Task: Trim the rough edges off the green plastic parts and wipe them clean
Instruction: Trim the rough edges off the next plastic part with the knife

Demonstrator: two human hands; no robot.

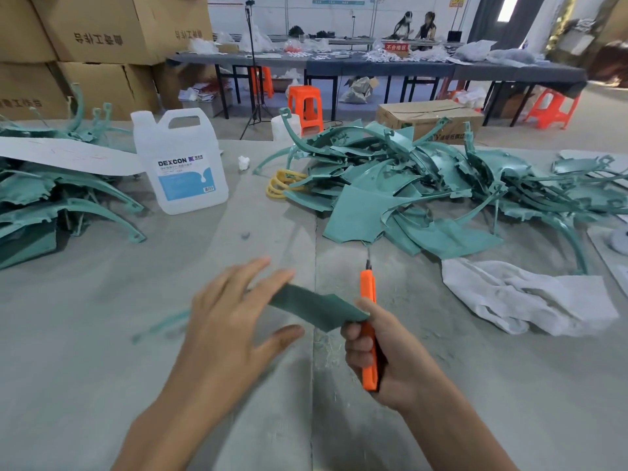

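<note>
Grips an orange utility knife (368, 294) in the right hand (377, 348) at five o'clock, blade end pointing to twelve. Pinches one corner of a flat green plastic part (316, 309) under the same thumb, against the knife handle. Spreads the left hand (231, 321) at seven o'clock, fingers straight, over the part's other end; too blurred there to tell contact. On the grey table (136, 368), piles a heap of green parts (407, 185) at one to two o'clock and a second heap (51, 198) at nine to ten. Stands a white DEXCON jug (180, 164) upright between them at eleven. Leaves a crumpled white cloth (523, 297) at three, just beside the nearer heap.
</note>
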